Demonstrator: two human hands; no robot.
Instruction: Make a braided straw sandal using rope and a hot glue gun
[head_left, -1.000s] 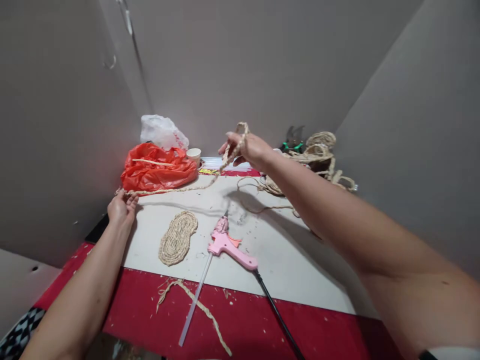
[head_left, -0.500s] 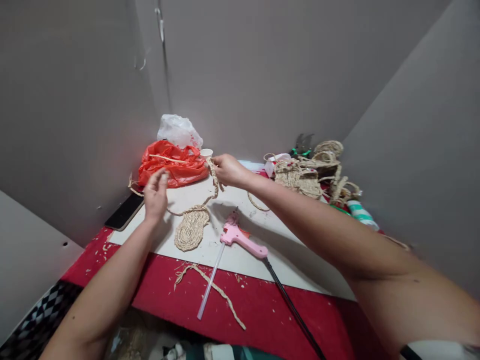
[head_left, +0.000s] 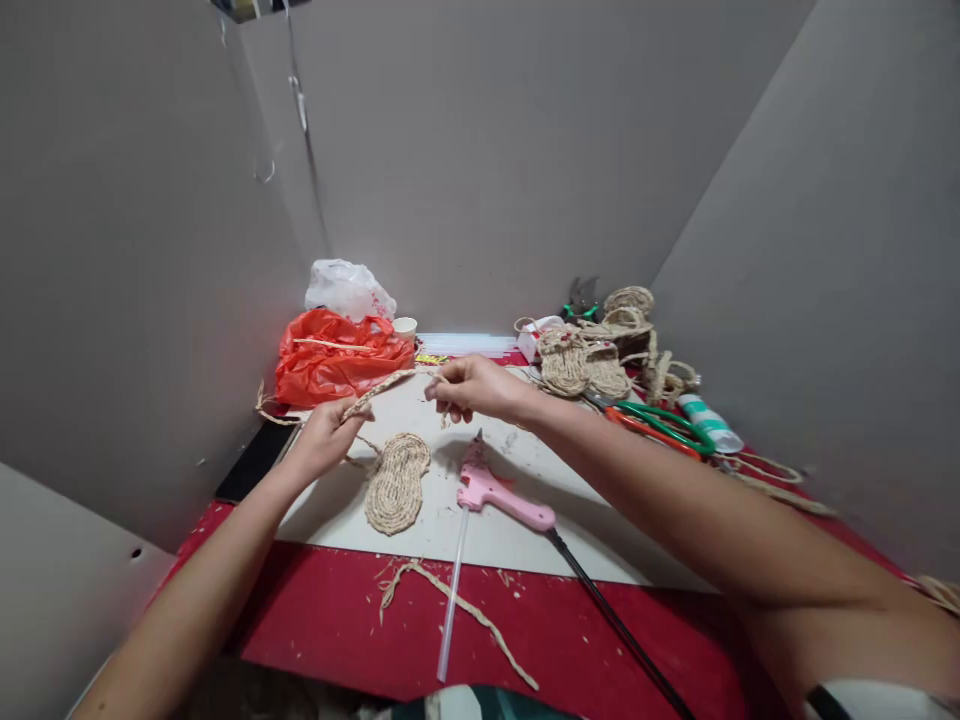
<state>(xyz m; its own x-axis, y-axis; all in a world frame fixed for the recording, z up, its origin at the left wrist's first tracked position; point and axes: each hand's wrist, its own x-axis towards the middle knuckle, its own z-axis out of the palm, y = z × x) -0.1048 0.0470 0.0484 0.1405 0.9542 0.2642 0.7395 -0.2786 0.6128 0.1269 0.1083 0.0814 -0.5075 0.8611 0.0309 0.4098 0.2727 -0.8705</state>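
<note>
My left hand (head_left: 330,435) is closed around a braided straw cord (head_left: 386,383), which slants up to the right. Just across from its tip, my right hand (head_left: 480,388) pinches a thin fibre strand (head_left: 444,418); whether this strand joins the braid is hard to see. Below and between the hands, a coiled straw sole (head_left: 397,485) lies flat on the white board (head_left: 600,545), with a cord trailing from its upper left toward my left hand. To its right rests a pink glue gun (head_left: 510,497), a clear glue stick (head_left: 454,600) jutting from its back.
A red plastic bag (head_left: 337,365), a white bag (head_left: 349,288) and a paper cup (head_left: 405,327) stand at the back left. Finished straw slippers (head_left: 562,362), scissors (head_left: 664,425) and pliers (head_left: 581,300) crowd the right. A phone (head_left: 259,460) lies left; a loose strand (head_left: 480,615) lies in front.
My left hand, earlier apart from the braid, now grips it. My right hand has let the braid swing from hanging down to slanting leftward. The view has shifted, showing scissors at right.
</note>
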